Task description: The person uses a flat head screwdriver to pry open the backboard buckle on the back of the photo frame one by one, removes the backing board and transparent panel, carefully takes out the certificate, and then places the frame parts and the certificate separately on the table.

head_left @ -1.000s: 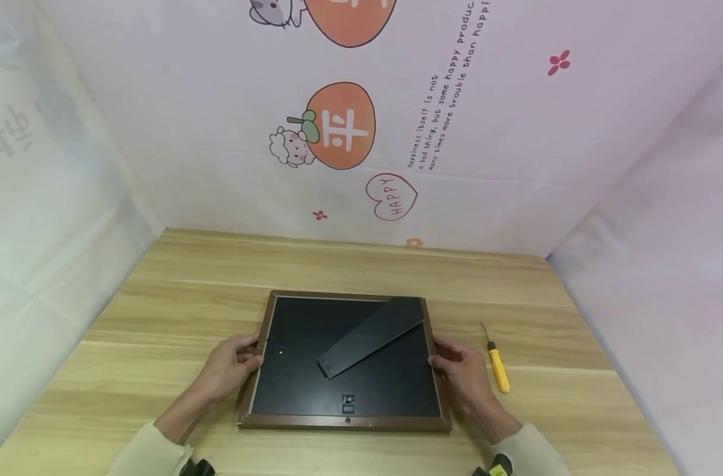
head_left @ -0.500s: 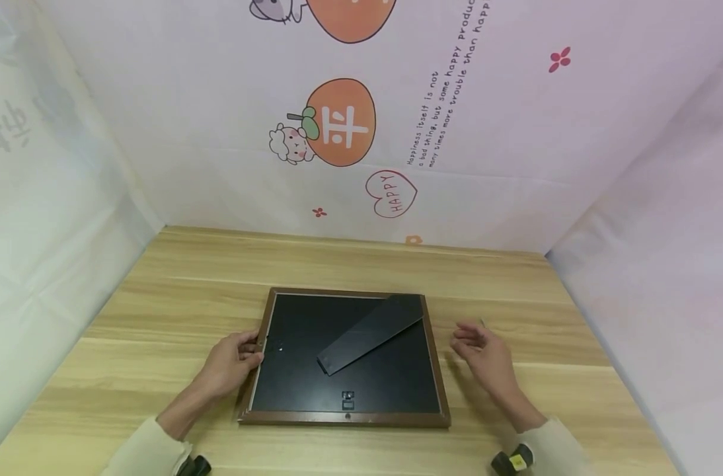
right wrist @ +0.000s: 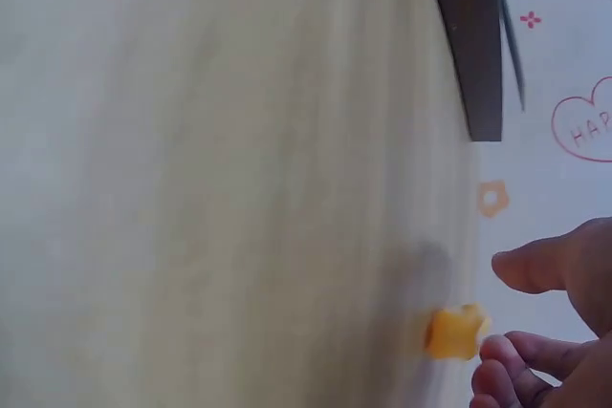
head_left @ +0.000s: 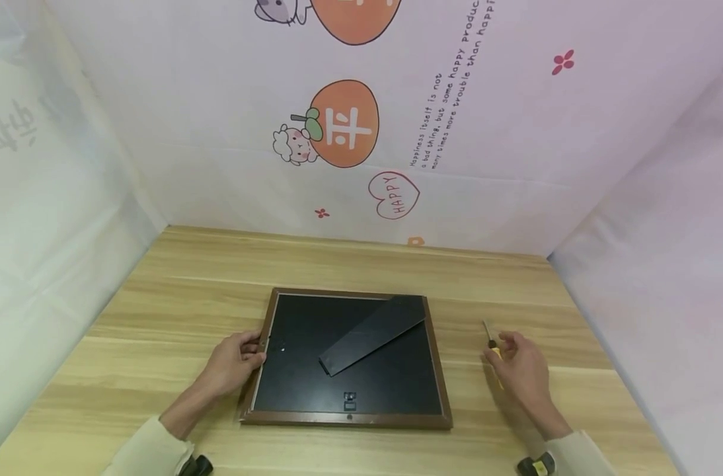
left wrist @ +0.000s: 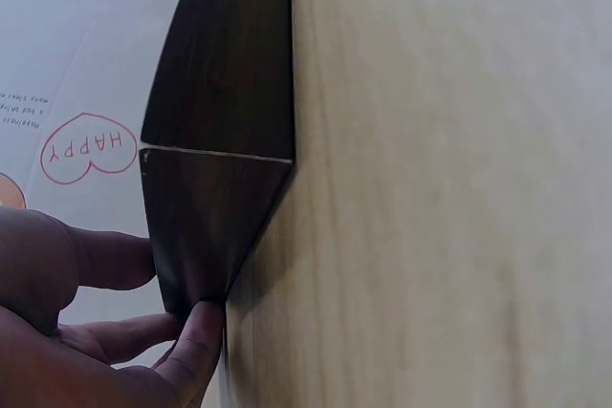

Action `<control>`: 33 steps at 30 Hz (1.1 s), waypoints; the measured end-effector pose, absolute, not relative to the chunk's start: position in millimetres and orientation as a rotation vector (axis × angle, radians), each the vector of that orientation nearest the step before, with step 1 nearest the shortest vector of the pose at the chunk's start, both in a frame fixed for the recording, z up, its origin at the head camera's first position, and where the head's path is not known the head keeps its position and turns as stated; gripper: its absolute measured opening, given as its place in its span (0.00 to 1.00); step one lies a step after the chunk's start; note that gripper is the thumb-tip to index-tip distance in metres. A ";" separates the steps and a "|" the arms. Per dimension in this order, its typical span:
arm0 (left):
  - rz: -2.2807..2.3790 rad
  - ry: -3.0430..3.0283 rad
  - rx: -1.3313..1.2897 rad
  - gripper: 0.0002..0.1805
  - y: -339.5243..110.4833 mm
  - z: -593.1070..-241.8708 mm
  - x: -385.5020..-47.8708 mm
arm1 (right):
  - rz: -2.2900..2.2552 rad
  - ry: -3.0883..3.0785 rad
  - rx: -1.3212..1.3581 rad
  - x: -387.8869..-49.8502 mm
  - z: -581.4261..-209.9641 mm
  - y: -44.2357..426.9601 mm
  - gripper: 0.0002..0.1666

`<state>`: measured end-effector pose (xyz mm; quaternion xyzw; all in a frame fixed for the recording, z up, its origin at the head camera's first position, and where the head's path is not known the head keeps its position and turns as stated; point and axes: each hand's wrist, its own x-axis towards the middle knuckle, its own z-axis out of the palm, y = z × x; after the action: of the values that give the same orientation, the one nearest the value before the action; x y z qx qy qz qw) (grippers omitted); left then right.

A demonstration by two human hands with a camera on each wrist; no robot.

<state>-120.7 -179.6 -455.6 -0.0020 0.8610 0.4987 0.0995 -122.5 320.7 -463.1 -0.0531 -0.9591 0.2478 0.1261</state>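
The frame [head_left: 345,358] lies back upward on the table [head_left: 361,264]; the left hand [head_left: 230,363] grips its left edge; right of the frame, the right hand [head_left: 523,370], thumb and fingers apart, is over the yellow-handled screwdriver [head_left: 491,340].

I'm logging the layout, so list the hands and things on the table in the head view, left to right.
Left hand → picture frame → right hand. The screwdriver overlaps the right hand, so it is left out.

A wood-grain worktop [head_left: 177,297] meets a white back wall [head_left: 219,99] printed with orange fruits [head_left: 367,123], a red heart [head_left: 394,195] and slanted lettering [head_left: 456,99], between pale left [head_left: 58,244] and right side walls [head_left: 665,264].
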 end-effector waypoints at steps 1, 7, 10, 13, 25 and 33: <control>1.476 2.545 -0.008 0.29 -179.6 -455.9 -120.6 | 0.743 -2.812 -0.171 -122.4 -463.4 322.5 0.26; 1.478 2.552 -0.016 0.29 -180.1 -457.2 -121.0 | 0.839 -2.889 -0.239 -122.0 -463.0 326.3 0.22; 1.475 2.549 -0.017 0.29 -180.4 -456.9 -121.0 | 0.854 -2.940 -0.256 -122.3 -460.5 325.9 0.19; 1.469 2.551 -0.013 0.29 -180.8 -456.2 -120.8 | 0.861 -2.991 -0.266 -122.9 -457.3 324.1 0.17; 1.479 2.547 0.004 0.29 -180.8 -455.8 -120.6 | 0.736 -2.858 0.001 -125.7 -431.4 291.1 0.12; 1.476 2.556 0.012 0.29 -179.9 -456.6 -119.9 | 0.887 -2.809 0.140 -128.1 -412.0 253.9 0.11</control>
<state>-119.9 -179.9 -456.6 0.0041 0.8620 0.4978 0.0950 -128.1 253.9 -412.0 0.0473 -0.9481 0.2994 0.0961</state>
